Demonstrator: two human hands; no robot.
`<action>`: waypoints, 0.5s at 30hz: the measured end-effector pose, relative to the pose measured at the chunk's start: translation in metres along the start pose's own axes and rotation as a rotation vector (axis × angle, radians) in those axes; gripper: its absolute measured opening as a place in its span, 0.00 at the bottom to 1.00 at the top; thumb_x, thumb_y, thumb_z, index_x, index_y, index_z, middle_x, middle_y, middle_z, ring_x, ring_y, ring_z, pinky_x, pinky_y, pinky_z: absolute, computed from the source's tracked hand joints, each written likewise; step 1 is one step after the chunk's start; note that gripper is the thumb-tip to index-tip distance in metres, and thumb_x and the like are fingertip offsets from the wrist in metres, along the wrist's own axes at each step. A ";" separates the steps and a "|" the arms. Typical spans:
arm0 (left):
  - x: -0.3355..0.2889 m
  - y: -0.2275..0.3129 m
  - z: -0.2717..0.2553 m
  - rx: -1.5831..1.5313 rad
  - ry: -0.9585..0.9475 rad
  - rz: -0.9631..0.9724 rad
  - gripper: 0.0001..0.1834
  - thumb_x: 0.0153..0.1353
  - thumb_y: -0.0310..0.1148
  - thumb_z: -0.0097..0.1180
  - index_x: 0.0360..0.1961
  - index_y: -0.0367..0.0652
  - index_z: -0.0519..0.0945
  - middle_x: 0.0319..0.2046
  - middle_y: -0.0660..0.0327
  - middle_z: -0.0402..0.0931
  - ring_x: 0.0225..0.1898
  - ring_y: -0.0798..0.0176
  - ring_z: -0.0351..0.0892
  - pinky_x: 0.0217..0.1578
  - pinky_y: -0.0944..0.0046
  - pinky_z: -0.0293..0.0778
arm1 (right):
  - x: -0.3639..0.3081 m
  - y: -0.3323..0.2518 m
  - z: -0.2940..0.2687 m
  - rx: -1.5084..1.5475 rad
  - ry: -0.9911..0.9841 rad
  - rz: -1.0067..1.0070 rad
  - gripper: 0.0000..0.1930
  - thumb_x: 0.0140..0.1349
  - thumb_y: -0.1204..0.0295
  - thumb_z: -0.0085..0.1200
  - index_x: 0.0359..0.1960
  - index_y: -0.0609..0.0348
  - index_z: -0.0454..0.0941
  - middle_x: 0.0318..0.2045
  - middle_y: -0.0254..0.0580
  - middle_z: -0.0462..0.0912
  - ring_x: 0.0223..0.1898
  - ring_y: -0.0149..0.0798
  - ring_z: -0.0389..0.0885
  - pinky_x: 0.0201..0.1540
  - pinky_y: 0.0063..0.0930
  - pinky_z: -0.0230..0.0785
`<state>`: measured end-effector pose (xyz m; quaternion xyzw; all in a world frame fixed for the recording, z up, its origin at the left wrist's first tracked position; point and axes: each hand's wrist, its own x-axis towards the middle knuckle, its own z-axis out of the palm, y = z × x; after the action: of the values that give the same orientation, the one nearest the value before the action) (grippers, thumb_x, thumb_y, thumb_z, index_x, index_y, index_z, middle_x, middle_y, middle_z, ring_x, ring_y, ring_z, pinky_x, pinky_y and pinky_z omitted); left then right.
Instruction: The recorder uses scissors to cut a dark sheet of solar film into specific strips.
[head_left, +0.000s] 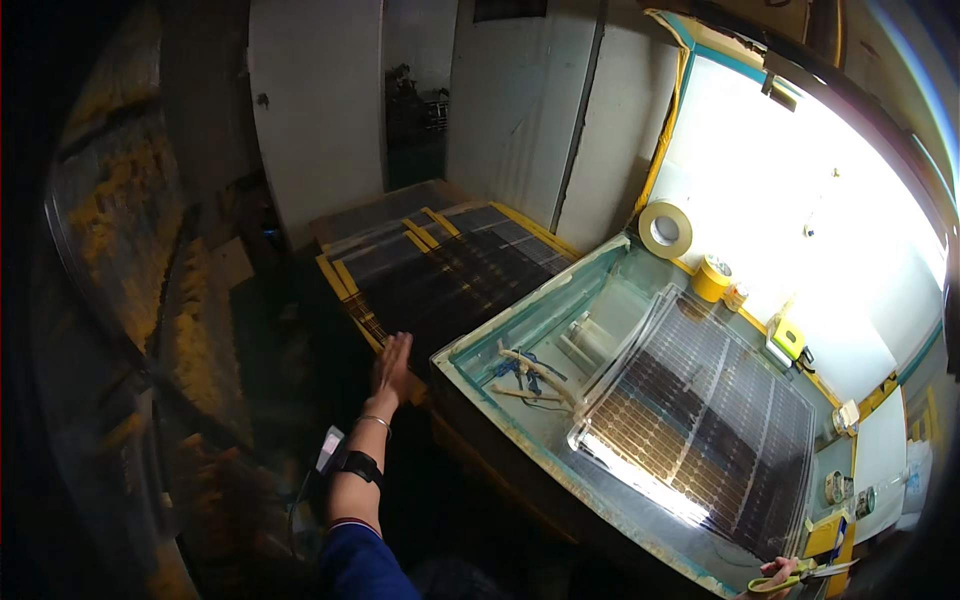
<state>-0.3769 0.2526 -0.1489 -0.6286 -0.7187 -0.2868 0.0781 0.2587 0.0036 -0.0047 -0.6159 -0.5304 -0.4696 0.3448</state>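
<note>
The left hand point(393, 370) extends with fingers straight and close together, nothing visible in its grasp, just outside the left corner of the teal-rimmed, glass-like tabletop point(550, 430); contact with the dark, grid-patterned sheets point(430, 290) beyond cannot be told. Yellow strips point(440, 220) lie across these sheets, presumably to secure them. The right hand point(773, 577), cut by the lower edge of view, closes around yellow-green-handled metal scissors point(805, 570) at the tabletop's near right corner; the blades point away from the body, probably for safe carrying. A brown, gridded rectangular panel point(700, 410) lies flat right of centre. A wide cream tape roll point(685, 230) and smaller yellow roll point(711, 285) line the far edge, likely leaving the working surface free.
</note>
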 end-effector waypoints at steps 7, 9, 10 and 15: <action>-0.013 0.007 0.013 0.095 -0.413 0.275 0.31 0.45 0.48 0.56 0.49 0.46 0.67 0.47 0.52 0.68 0.50 0.48 0.67 0.49 0.51 0.65 | -0.004 0.007 0.005 -0.154 0.005 -0.067 0.11 0.61 0.69 0.40 0.36 0.66 0.67 0.30 0.45 0.74 0.29 0.39 0.73 0.31 0.29 0.67; -0.012 0.025 -0.035 -0.009 -0.474 0.111 0.28 0.47 0.49 0.55 0.47 0.46 0.68 0.46 0.52 0.69 0.49 0.48 0.68 0.48 0.52 0.66 | -0.004 0.010 0.007 -0.190 0.015 -0.074 0.12 0.62 0.68 0.40 0.38 0.67 0.66 0.33 0.46 0.73 0.31 0.39 0.73 0.33 0.28 0.67; -0.010 0.028 -0.050 -0.112 -0.523 -0.060 0.26 0.49 0.50 0.54 0.45 0.46 0.70 0.44 0.52 0.70 0.47 0.49 0.70 0.47 0.54 0.68 | -0.004 0.010 0.008 -0.204 0.019 -0.078 0.13 0.62 0.68 0.40 0.40 0.67 0.66 0.34 0.46 0.73 0.32 0.39 0.73 0.34 0.28 0.67; -0.007 0.013 -0.056 -0.243 -0.582 -0.152 0.23 0.54 0.45 0.48 0.50 0.49 0.69 0.42 0.50 0.72 0.45 0.47 0.72 0.44 0.55 0.69 | -0.012 0.013 0.012 -0.400 0.065 -0.140 0.17 0.62 0.67 0.40 0.46 0.68 0.65 0.40 0.48 0.73 0.37 0.40 0.74 0.39 0.28 0.68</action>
<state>-0.3775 0.2183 -0.1024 -0.6335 -0.7161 -0.1838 -0.2281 0.2738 0.0080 -0.0194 -0.6182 -0.4567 -0.6080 0.1990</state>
